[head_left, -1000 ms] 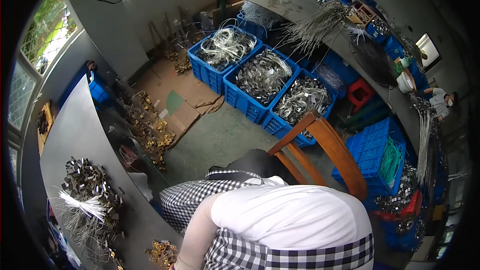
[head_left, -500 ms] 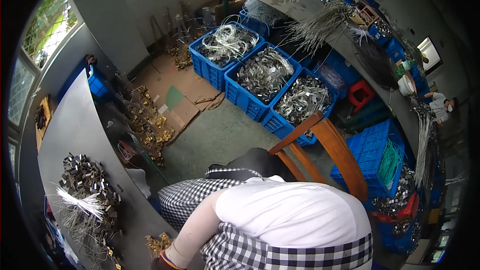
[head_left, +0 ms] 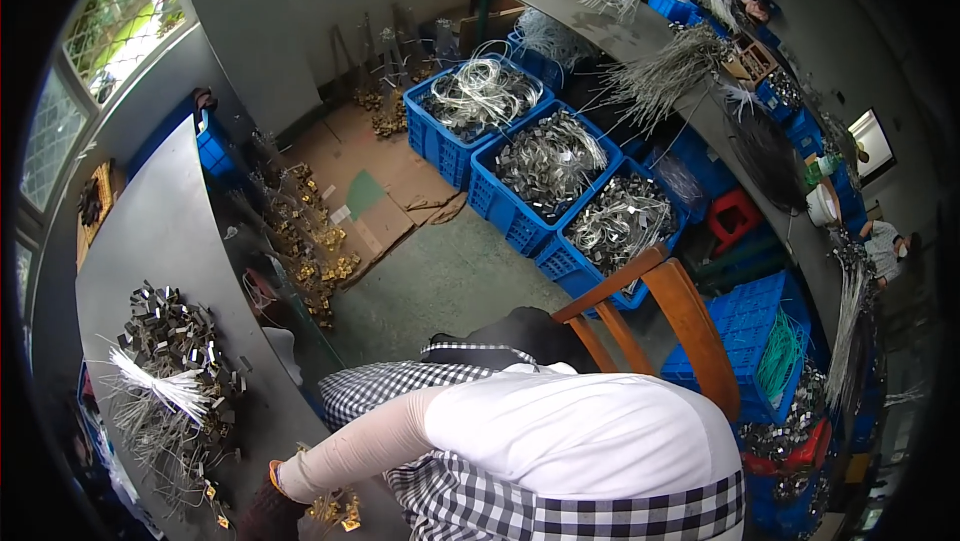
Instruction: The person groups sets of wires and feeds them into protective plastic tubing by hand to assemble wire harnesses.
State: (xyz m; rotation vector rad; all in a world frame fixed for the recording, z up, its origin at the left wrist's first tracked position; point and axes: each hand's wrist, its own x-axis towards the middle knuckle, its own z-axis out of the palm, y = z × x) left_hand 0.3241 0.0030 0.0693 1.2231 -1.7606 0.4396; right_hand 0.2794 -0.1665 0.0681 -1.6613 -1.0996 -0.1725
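My left arm reaches out to the lower left in a pale sleeve. At its end is my left hand (head_left: 268,513), in a dark glove with an orange cuff, over the grey tabletop (head_left: 165,226). The lower edge cuts the hand, so its fingers and anything in them are hidden. Beside the wrist lie brass-coloured metal pieces (head_left: 338,511). Left of the hand spreads a heap of small dark metal blocks with wires (head_left: 170,336), with a tied bundle of white strands (head_left: 160,386) on top. My right hand is out of view.
Blue crates (head_left: 545,166) full of wired metal pieces stand on the floor. A wooden chair (head_left: 690,326) is close to my body. Brass-tipped wires (head_left: 310,231) lie by flattened cardboard (head_left: 395,211). Another bench (head_left: 640,36) holds wire bundles; people are at the far right and top.
My left arm has stretched further left, bringing the gloved hand leftward from the brass-coloured pieces toward the heap. The whole view has shifted slightly.
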